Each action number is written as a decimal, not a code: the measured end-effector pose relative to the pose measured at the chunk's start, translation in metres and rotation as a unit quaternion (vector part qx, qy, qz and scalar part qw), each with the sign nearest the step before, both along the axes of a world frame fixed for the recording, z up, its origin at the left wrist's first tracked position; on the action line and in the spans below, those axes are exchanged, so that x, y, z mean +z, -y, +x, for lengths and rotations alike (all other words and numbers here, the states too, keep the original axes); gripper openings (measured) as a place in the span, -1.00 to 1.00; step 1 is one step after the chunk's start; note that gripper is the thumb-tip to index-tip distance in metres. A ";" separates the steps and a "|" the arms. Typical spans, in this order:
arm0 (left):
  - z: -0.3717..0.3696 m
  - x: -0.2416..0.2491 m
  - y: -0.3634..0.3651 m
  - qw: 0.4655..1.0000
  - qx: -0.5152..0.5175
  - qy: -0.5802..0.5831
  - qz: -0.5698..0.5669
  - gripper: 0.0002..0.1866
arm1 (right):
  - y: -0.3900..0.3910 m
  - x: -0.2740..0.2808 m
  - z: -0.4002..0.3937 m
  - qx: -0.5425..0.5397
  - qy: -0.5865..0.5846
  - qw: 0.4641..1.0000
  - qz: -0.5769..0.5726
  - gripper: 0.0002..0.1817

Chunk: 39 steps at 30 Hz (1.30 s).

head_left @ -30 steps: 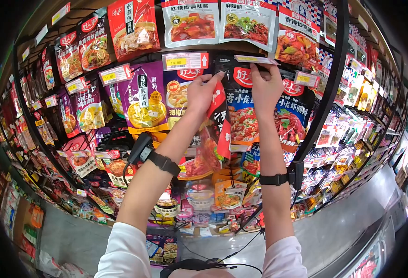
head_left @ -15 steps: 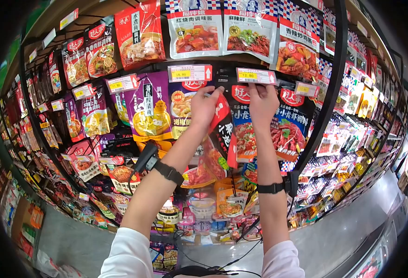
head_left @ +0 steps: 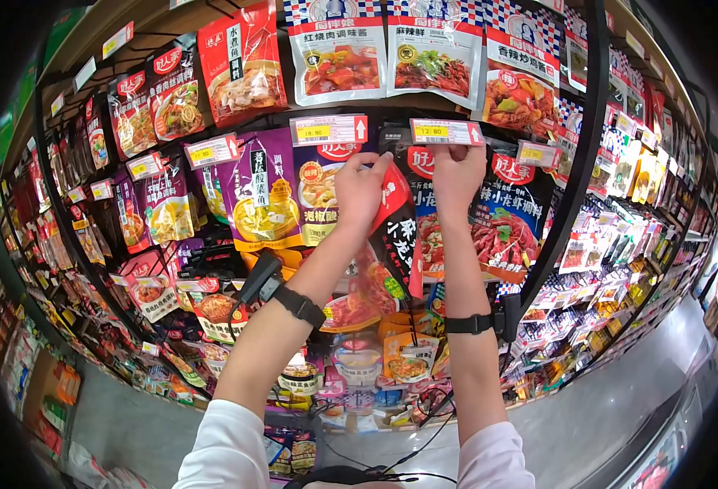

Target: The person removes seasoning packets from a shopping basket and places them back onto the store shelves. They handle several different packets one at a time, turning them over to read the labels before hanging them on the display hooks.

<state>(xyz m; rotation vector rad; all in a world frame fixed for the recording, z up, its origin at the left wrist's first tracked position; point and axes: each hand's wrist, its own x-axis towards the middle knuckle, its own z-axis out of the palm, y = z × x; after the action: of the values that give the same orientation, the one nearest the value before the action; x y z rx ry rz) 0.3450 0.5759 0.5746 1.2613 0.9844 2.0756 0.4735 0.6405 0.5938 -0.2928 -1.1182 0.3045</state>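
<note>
Packet of glossy black-and-red plastic (head_left: 396,244) tilts, pinched by the left hand (head_left: 357,196), inside the black metal rack's right edge (head_left: 596,73); the right hand (head_left: 459,179) reaches behind a white-and-pink price tag (head_left: 447,132), its grip hidden, seemingly mid-adjustment.

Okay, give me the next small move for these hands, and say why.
I'd probably have the left hand turn the red-and-black packet face-forward: it looks twisted side-on, while the hanging packets near it face outward. The right hand is up at the price tag, so the left seems the one to move.
</note>
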 end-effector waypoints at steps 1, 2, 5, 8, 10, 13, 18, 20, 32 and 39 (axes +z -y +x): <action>-0.002 -0.002 -0.002 1.000 0.000 -0.005 -0.001 -0.78 | 0.009 0.000 -0.003 0.057 -0.024 0.998 -0.022 -0.67; -0.002 -0.003 -0.005 1.000 0.002 -0.009 -0.003 -0.78 | 0.007 -0.004 -0.003 0.038 -0.014 0.999 -0.003 -0.67; -0.004 -0.003 -0.006 1.000 0.010 -0.014 -0.013 -0.77 | 0.010 -0.013 -0.005 0.001 0.033 0.999 0.021 -0.61; -0.006 -0.001 -0.014 0.999 0.025 -0.028 -0.030 -0.72 | 0.027 -0.020 -0.007 -0.073 0.067 0.995 0.023 -0.49; -0.013 -0.008 -0.031 0.997 0.043 -0.059 -0.032 -0.66 | 0.024 -0.031 -0.006 -0.217 0.151 0.964 0.034 -0.37; -0.019 -0.021 -0.046 0.994 0.061 -0.083 -0.025 -0.57 | 0.024 -0.047 -0.005 -0.354 0.238 0.904 0.023 -0.20; -0.023 -0.042 -0.056 0.987 0.069 -0.137 -0.053 -0.58 | 0.017 -0.054 -0.004 -0.467 0.369 0.804 -0.004 -0.05; -0.020 -0.032 -0.028 0.987 -0.003 -0.128 -0.097 -0.60 | 0.018 -0.050 -0.004 -0.415 0.365 0.834 -0.003 -0.05; -0.030 -0.036 -0.025 0.997 0.009 -0.065 -0.040 -0.74 | -0.021 -0.037 0.006 -0.295 0.391 0.872 -0.002 -0.03; -0.060 -0.035 -0.002 0.983 -0.166 0.070 -0.024 -0.78 | -0.055 -0.061 -0.013 -0.374 0.359 0.854 0.029 -0.07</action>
<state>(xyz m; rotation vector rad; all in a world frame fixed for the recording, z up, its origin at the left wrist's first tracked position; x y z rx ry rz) 0.2852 0.5774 0.5393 1.1486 0.7033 1.8405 0.4609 0.6960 0.5328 -0.8026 -1.6384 -0.5886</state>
